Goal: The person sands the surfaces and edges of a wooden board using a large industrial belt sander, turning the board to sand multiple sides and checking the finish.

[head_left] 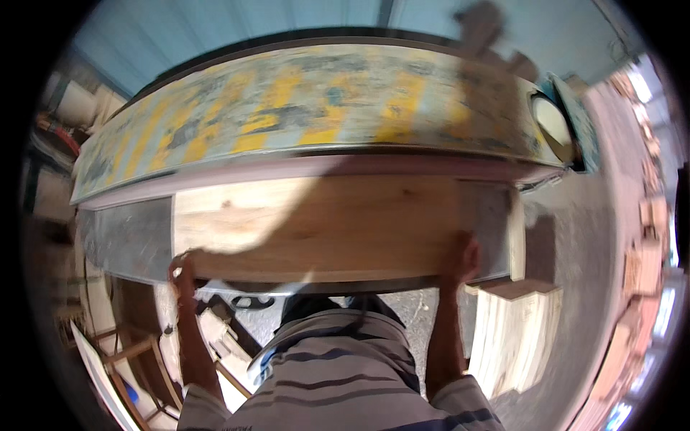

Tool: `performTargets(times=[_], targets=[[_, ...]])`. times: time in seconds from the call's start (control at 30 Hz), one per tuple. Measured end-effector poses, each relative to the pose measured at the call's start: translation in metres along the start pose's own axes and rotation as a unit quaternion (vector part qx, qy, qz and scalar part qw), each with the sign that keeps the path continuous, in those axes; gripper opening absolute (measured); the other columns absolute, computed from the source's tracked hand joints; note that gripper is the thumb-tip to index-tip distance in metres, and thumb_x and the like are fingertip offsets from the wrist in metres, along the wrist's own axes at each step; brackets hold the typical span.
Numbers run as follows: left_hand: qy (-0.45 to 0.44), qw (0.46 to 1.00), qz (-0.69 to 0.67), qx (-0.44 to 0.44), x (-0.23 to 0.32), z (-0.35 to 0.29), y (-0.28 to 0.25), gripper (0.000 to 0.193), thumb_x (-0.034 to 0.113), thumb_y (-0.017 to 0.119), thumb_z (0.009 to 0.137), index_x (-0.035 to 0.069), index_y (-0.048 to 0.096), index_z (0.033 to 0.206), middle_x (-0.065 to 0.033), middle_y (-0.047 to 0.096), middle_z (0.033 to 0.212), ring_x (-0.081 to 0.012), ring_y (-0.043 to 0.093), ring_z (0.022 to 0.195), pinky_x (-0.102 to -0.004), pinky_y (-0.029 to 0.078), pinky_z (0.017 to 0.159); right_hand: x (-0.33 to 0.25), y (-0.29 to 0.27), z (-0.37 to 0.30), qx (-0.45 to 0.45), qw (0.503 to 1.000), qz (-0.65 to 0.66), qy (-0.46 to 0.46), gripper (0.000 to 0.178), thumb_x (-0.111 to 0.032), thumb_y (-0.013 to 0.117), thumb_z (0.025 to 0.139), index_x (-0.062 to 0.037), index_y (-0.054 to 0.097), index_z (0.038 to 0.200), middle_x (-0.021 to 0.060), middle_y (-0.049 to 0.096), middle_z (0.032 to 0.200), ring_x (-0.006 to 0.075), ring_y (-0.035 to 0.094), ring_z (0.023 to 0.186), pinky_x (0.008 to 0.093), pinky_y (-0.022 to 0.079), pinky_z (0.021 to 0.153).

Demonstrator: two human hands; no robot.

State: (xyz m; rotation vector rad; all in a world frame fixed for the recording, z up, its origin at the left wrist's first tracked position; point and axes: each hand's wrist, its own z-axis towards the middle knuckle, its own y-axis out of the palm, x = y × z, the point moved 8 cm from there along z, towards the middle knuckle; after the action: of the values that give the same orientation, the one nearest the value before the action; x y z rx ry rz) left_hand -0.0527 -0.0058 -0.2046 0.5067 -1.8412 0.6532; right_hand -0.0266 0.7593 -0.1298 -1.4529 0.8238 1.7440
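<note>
A pale wooden board (302, 223) lies on a grey metal table (129, 233) in front of me, its far edge along a pinkish strip (323, 167) that looks like a sanding belt. My left hand (184, 271) grips the board at its near left corner. At the right end, my right hand (460, 262) is closed on the board, somewhat blurred and in shade. How the fingers lie under the wood is hidden. A dark shadow falls over the board's middle and right part.
Behind the belt runs a long worn machine cover (309, 108) with yellow stripes, and a round pale drum (552, 126) at its right end. Stacked boards (512, 337) stand near right. A wooden frame (136, 352) and scraps lie near left. More timber (640, 266) lines the far right.
</note>
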Motion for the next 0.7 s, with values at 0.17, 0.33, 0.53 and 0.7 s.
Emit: performTargets(times=[0.17,0.33,0.53,0.7], targets=[[-0.073,0.983,0.168,0.009,0.036,0.010,-0.026,0.054,0.046,0.067,0.074,0.019,0.046,0.116,0.0045,0.042,0.050,-0.0053,0.030,0.031,-0.0204,0.019,0.029,-0.034,0.035,-0.045,0.006,0.988,-0.133,0.082,0.026,-0.026,0.053,0.090,-0.0014,0.061,0.090,0.0012,0.057,0.076,0.0086,0.048,0.071,0.0244,0.041,0.064],[-0.073,0.982,0.173,0.003,0.037,0.012,-0.033,0.052,0.046,0.066,0.076,0.020,0.046,0.116,0.0045,0.040,0.045,-0.0050,0.031,0.031,-0.0199,0.019,0.028,-0.038,0.035,-0.043,0.031,0.986,-0.141,0.079,0.027,-0.026,0.054,0.089,0.0002,0.061,0.086,0.0031,0.058,0.074,0.0101,0.048,0.068,0.0258,0.041,0.063],[-0.024,0.984,0.173,-0.021,0.051,-0.065,0.035,0.053,0.042,0.067,0.076,0.011,0.046,0.114,-0.0010,0.052,0.067,-0.0098,0.047,0.054,-0.0242,0.039,0.046,-0.008,-0.025,0.022,0.065,0.996,-0.016,0.051,0.026,-0.024,0.049,0.091,-0.0018,0.062,0.094,0.0062,0.061,0.083,0.0134,0.055,0.074,0.0296,0.045,0.069],[-0.015,0.990,0.140,0.006,0.077,-0.111,0.088,0.055,0.033,0.071,0.073,0.000,0.051,0.112,-0.0095,0.058,0.092,-0.0159,0.053,0.080,-0.0303,0.046,0.070,-0.045,-0.029,0.043,0.112,0.979,-0.112,0.131,0.045,-0.043,0.055,0.085,0.0010,0.062,0.091,0.0052,0.061,0.083,0.0150,0.053,0.075,0.0304,0.044,0.070]])
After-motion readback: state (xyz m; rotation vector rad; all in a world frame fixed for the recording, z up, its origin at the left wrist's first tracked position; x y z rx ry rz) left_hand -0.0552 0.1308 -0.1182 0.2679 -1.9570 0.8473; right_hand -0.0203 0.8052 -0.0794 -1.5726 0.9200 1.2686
